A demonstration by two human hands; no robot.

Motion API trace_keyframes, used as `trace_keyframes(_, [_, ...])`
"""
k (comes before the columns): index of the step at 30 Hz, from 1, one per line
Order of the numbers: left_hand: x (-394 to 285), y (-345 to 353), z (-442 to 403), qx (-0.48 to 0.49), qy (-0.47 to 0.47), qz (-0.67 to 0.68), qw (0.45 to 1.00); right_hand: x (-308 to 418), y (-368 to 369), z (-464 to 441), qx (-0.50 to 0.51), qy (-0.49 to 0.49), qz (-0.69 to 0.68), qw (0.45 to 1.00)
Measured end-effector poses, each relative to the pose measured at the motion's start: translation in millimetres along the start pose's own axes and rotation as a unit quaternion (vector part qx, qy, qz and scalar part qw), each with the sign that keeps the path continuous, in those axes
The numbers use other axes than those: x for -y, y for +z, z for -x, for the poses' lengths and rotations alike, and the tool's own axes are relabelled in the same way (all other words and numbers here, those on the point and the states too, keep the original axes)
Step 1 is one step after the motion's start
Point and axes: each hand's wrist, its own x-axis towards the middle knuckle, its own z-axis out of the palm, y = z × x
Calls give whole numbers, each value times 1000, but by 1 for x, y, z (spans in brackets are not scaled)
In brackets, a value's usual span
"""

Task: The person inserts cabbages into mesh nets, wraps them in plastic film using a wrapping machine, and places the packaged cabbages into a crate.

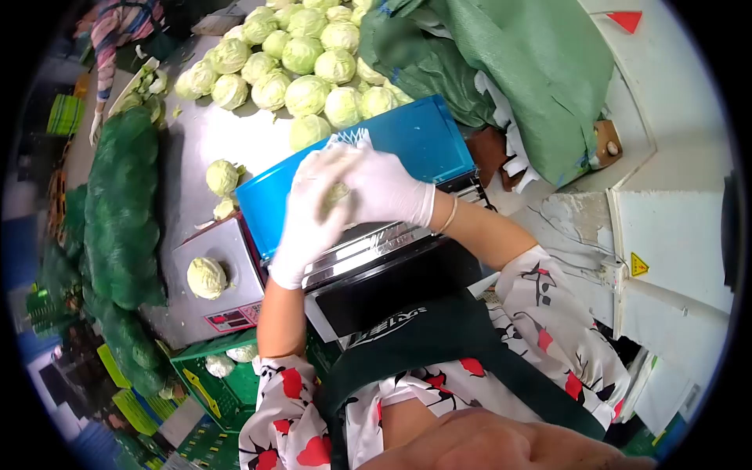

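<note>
My left hand (304, 223) and my right hand (389, 188), both in white gloves, are closed together around a cabbage (337, 196). Only a small pale green patch of it shows between the fingers, and the left hand is smeared by motion. White netting (350, 138) sticks out beyond my fingers at the far side; how it sits on the cabbage is hidden. Beneath the hands is a blue tray (427, 129) on a machine with a shiny metal front (368, 249). To the left, one cabbage (206, 278) rests on a scale (243, 258).
A heap of cabbages (305, 55) covers the back of the metal table (184, 188). Green net sacks (121, 207) lie at left, a green woven sack (540, 70) at back right. A green crate (235, 403) holds cabbages below. Another person's striped sleeve (106, 47) is at upper left.
</note>
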Motion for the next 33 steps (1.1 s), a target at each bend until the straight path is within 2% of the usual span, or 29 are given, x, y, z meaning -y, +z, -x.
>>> trace_keyframes(1, [-4, 9, 1, 10, -23, -80, 996, 3, 2, -1, -20, -23, 29, 999])
trace_keyframes(3, [6, 26, 3, -94, -35, -183, 978, 7, 5, -1, -54, -82, 81, 992])
trace_keyframes(4, [16, 34, 4, -109, -52, -209, 971, 0, 6, 2, -83, -80, 54, 992])
trace_keyframes(5, [21, 33, 10, -126, -70, -234, 961, 1, 2, 1, -58, -74, -15, 995])
trace_keyframes(6, [17, 29, 14, -135, -92, -238, 957, 5, -9, 5, 30, 6, -35, 999])
trace_keyframes(7, [23, 27, 20, -127, -129, -232, 956, 6, -12, 8, 53, 27, 4, 998])
trace_keyframes(8, [27, 22, 35, -136, -175, -224, 949, -11, -8, 12, 64, 92, -184, 977])
trace_keyframes(9, [31, 18, 42, -133, -205, -201, 949, 1, -29, 8, 197, 256, -295, 899])
trace_keyframes(10, [31, 9, 47, -115, -236, -180, 948, -17, -21, 11, 193, 268, -408, 851])
trace_keyframes(11, [34, 6, 55, -116, -247, -164, 948, -35, -10, 19, 187, 352, -417, 817])
trace_keyframes(14, [42, -1, 87, -121, -276, -100, 948, -7, 4, 27, 207, 296, -410, 837])
trace_keyframes(16, [43, -3, 104, -116, -292, -46, 948, -4, 23, 25, 171, 250, -416, 858])
trace_keyframes(17, [48, 1, 110, -147, -303, 12, 941, -2, 30, 26, 150, 229, -418, 866])
trace_keyframes(18, [54, 6, 116, -178, -313, 71, 930, 8, 26, 21, 164, 263, -433, 846])
trace_keyframes(19, [57, 10, 119, -208, -321, 131, 915, 8, 42, 23, 98, 226, -408, 879])
trace_keyframes(20, [59, 16, 120, -238, -322, 123, 908, 3, 69, 27, 33, 187, -380, 905])
trace_keyframes(22, [70, 16, 118, -289, -265, 146, 908, 39, 65, 22, -38, 161, -309, 936])
trace_keyframes(23, [76, 13, 118, -315, -236, 156, 906, 41, 80, 23, -89, 120, -229, 962])
trace_keyframes(24, [69, 2, 113, -330, -200, 162, 908, 51, 82, 19, -97, 108, -216, 966])
trace_keyframes(25, [74, -13, 113, -317, -165, 84, 930, 59, 83, 14, -105, 94, -204, 969])
trace_keyframes(27, [72, -38, 114, -287, -117, -52, 949, 66, 93, 7, -45, 129, -231, 963])
trace_keyframes(30, [99, -48, 126, -232, -166, -36, 958, 64, 104, 1, 23, 149, -279, 949])
trace_keyframes(32, [85, -54, 131, -275, -189, -45, 941, 48, 113, -4, 56, 147, -337, 928])
trace_keyframes(33, [79, -52, 136, -296, -203, -47, 932, 51, 98, -14, 133, 236, -344, 899])
